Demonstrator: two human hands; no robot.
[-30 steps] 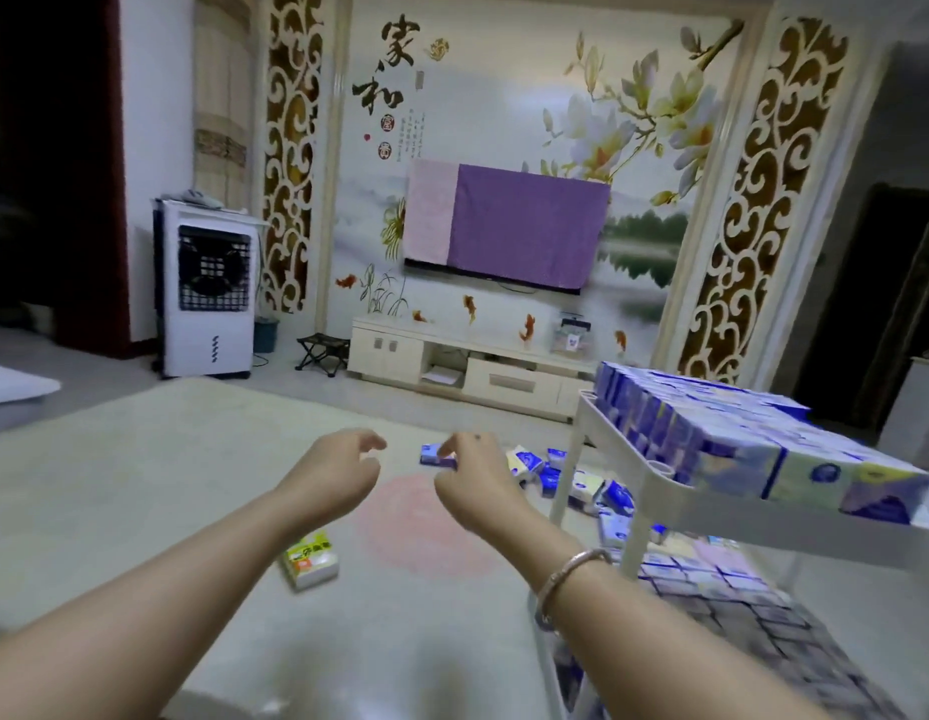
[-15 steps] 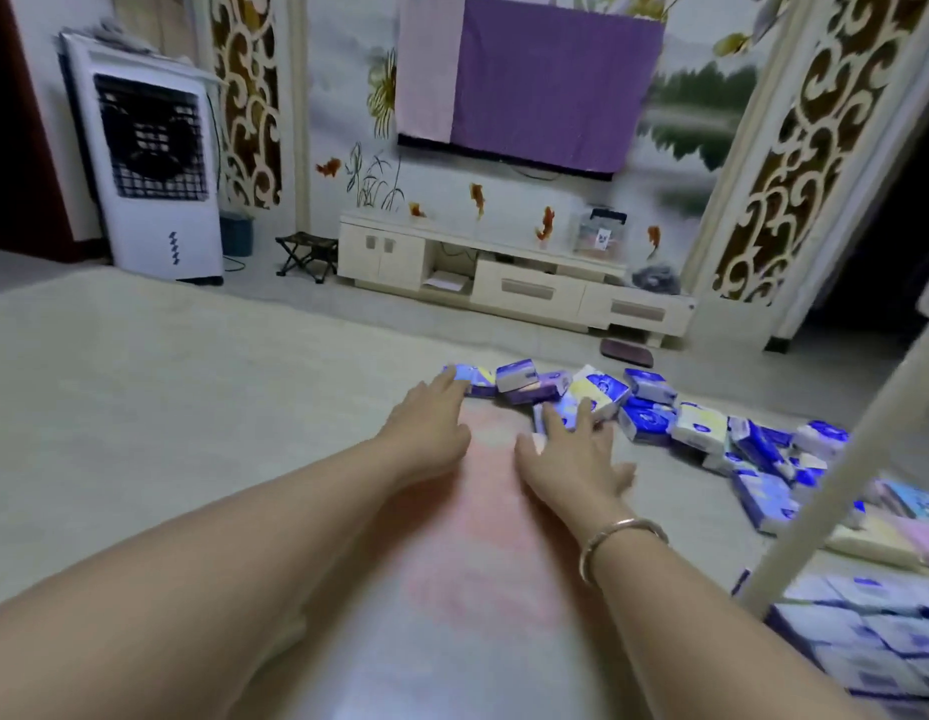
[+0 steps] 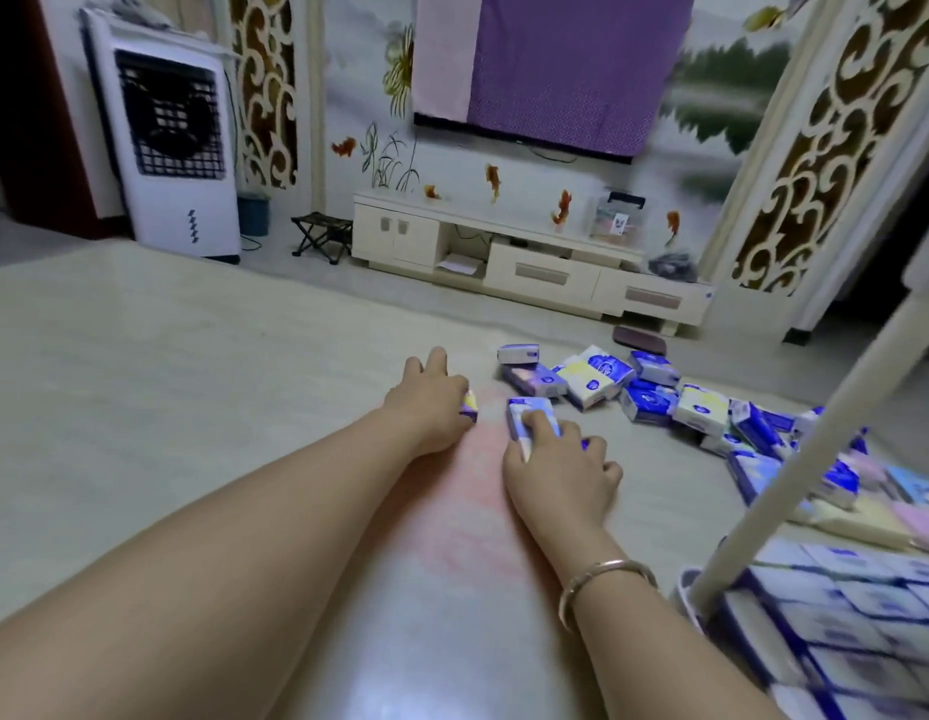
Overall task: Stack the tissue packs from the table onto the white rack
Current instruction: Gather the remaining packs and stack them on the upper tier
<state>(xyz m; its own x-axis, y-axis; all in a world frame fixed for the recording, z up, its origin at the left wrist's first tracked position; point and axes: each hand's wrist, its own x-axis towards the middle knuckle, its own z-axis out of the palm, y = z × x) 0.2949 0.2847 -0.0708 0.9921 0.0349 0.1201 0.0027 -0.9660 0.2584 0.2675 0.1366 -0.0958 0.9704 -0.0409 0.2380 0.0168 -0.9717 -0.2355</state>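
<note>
My right hand is down on the table, fingers curled over a blue-and-white tissue pack, holding it. My left hand sits just to the left, fingers closed round a second pack; only its yellow-purple corner shows past the knuckles. The rest of the loose packs lie in a heap to the right and a bit farther off, trailing toward the white rack, whose post crosses the near-right w/ filled rows of packs low on it.

Judgement: this is the pick-up step, one pack per hand. To do it well I'd get thumbs under each pack before lifting, since they look soft and will squash. Then I'd carry both right, clear of the post, and set them flat in line w/ the rows.

Labels: the packs carry a round blue logo; the text is too small and blurred to read. No legible writing elsewhere in view.
</note>
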